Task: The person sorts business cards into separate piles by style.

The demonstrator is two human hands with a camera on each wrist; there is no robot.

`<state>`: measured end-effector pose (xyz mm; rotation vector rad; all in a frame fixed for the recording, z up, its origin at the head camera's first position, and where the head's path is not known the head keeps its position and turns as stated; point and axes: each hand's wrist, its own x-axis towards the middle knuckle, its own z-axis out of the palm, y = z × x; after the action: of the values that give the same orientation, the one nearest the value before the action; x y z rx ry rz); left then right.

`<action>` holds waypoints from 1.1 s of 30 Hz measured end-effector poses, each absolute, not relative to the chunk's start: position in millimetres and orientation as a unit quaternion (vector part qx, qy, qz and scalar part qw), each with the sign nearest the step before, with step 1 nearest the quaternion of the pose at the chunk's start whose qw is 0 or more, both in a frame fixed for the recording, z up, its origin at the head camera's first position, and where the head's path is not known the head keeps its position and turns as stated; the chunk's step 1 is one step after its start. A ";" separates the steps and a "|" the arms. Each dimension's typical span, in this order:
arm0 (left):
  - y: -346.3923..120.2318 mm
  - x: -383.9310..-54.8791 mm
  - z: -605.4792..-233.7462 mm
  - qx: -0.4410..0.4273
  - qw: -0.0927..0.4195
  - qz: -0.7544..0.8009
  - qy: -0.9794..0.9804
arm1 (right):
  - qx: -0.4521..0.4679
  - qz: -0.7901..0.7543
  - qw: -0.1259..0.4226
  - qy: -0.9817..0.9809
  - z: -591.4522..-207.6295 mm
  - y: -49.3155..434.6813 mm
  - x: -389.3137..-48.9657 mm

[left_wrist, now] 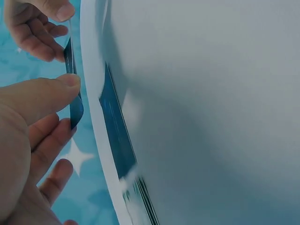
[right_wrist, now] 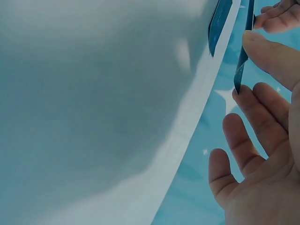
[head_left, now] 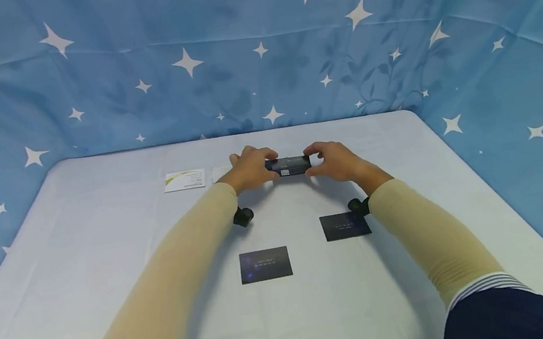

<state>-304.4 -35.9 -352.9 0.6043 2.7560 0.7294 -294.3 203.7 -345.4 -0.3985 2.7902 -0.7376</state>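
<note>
A dark card [head_left: 291,165] with pale print and a small QR code is held above the table, edge-on and slightly bent in the wrist views. My left hand [head_left: 252,168] pinches its left end between thumb and fingertips. At the opposite end, my right hand [head_left: 336,161] pinches it the same way, its other fingers spread apart in the right wrist view. Below the card, a dark blue stack of cards [left_wrist: 118,131] lies on the table; the held card and hands largely hide it in the head view.
A white card [head_left: 184,181] with a green stripe lies at back left; a pale card [head_left: 220,173] is partly behind my left hand. Two dark cards, one nearer [head_left: 266,265] and one at right [head_left: 345,226], lie on the white table [head_left: 108,259]. A starry blue curtain [head_left: 230,14] hangs behind.
</note>
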 end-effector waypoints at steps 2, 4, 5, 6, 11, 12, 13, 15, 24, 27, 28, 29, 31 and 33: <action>-42.0 -306.8 -352.8 0.195 0.115 0.250 0.942 | -0.134 -0.253 0.113 0.951 -345.1 195.1 -297.5; -47.0 -308.9 -352.5 0.185 0.113 0.249 0.944 | -0.134 -0.256 0.112 0.951 -345.6 187.7 -300.8; -49.0 -309.6 -352.0 0.180 0.114 0.248 0.945 | -0.133 -0.257 0.111 0.951 -346.3 184.6 -302.8; -50.6 -310.5 -351.7 0.176 0.114 0.246 0.946 | -0.132 -0.257 0.111 0.951 -347.1 181.5 -304.5; -57.2 -313.4 -353.7 0.160 0.115 0.234 0.952 | -0.135 -0.256 0.112 0.951 -355.8 172.2 -314.1; -58.0 -314.1 -355.0 0.157 0.117 0.231 0.953 | -0.136 -0.254 0.114 0.951 -357.6 170.6 -315.5; -58.8 -314.6 -356.1 0.154 0.118 0.230 0.954 | -0.137 -0.252 0.116 0.951 -359.3 169.2 -316.6; -60.0 -315.6 -358.6 0.149 0.120 0.230 0.954 | -0.138 -0.250 0.121 0.951 -362.5 166.9 -318.4; -61.0 -317.2 -368.9 0.146 0.124 0.201 0.961 | -0.142 -0.235 0.124 0.954 -373.3 162.7 -322.1; -60.7 -317.7 -369.6 0.146 0.131 0.194 0.961 | -0.139 -0.227 0.128 0.955 -373.7 161.8 -323.0; -60.7 -318.1 -369.4 0.146 0.133 0.192 0.961 | -0.139 -0.225 0.129 0.956 -373.5 161.5 -323.4; -60.6 -318.5 -369.3 0.147 0.135 0.193 0.961 | -0.138 -0.223 0.131 0.956 -373.6 161.0 -323.9; -60.5 -319.4 -369.1 0.149 0.137 0.192 0.960 | -0.137 -0.222 0.133 0.956 -373.9 160.4 -324.7; -60.4 -320.0 -369.1 0.152 0.139 0.190 0.960 | -0.136 -0.223 0.135 0.956 -374.4 159.9 -325.4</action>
<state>-320.0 -60.4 -369.1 0.4384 2.7753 0.5491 -325.4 159.9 -374.4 -0.3941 2.7696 -0.6461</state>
